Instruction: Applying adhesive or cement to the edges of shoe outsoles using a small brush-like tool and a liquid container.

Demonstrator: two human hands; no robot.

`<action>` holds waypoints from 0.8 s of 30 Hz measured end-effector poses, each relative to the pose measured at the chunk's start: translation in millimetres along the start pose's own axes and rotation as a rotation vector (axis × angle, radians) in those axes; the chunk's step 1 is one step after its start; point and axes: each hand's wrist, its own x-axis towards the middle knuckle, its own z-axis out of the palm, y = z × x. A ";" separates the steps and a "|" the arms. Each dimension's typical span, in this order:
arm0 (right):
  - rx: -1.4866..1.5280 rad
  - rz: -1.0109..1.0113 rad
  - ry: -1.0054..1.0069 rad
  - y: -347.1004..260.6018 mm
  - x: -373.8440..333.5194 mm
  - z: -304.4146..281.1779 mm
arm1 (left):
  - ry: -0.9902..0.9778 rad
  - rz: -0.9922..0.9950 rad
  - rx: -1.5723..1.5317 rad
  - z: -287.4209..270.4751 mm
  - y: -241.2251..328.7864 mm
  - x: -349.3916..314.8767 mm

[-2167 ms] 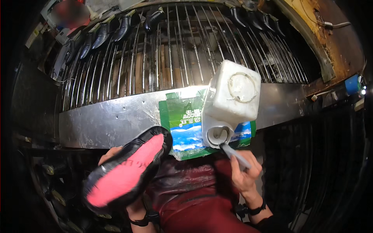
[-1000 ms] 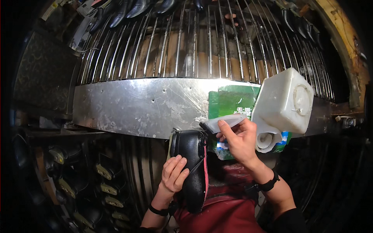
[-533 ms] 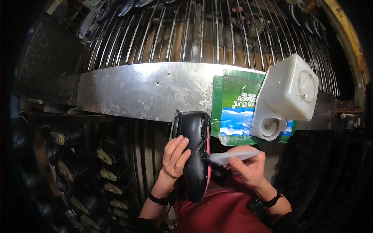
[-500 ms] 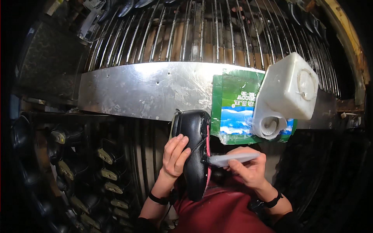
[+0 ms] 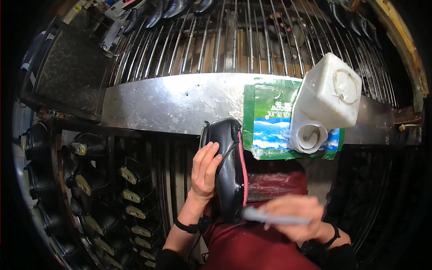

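Note:
A black leather shoe [image 5: 228, 180] with a pink strip along its right edge is held upright over my lap, its upper end against the metal bench front. My left hand [image 5: 206, 168] is wrapped round its left side, thumb hidden. In my right hand [image 5: 297, 213], smeared by motion, is a pale grey-handled brush [image 5: 256, 216]. The brush's tip meets the shoe's edge near its lower end; its bristles are hidden. Ahead of my right hand, a white plastic jug [image 5: 335, 94] with a round open mouth rests on a green and blue printed sheet [image 5: 265, 155].
A metal bench top [image 5: 153, 105] runs across in front, with a rack of metal bars [image 5: 216, 45] beyond it. Several dark shoes stand on the bars at the far left. More black shoes on lasts [image 5: 90, 177] fill a rack at my left. A maroon apron [image 5: 261, 247] covers my lap.
My right hand has moved the brush down along the shoe's edge toward its lower end. The shoe has tilted slightly, and my left hand keeps hold. The whole view has shifted a little.

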 end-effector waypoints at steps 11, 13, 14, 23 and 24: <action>-0.005 0.037 0.224 17.2 18.2 -7.4 | -0.039 -0.061 -0.014 -5.8 14.7 18.0; -0.010 0.007 0.169 1.3 21.8 -4.1 | -0.066 -0.067 -0.011 -7.0 15.1 21.7; -0.059 -0.019 0.106 -5.0 23.3 -5.4 | -0.062 -0.068 -0.009 -8.5 15.1 24.1; -0.283 -0.173 -0.094 -53.1 60.3 -14.9 | -0.168 -0.174 -0.025 -22.2 13.7 68.0; -0.291 -0.207 -0.097 -54.7 66.7 -17.3 | -0.194 -0.205 -0.057 -24.0 12.7 75.3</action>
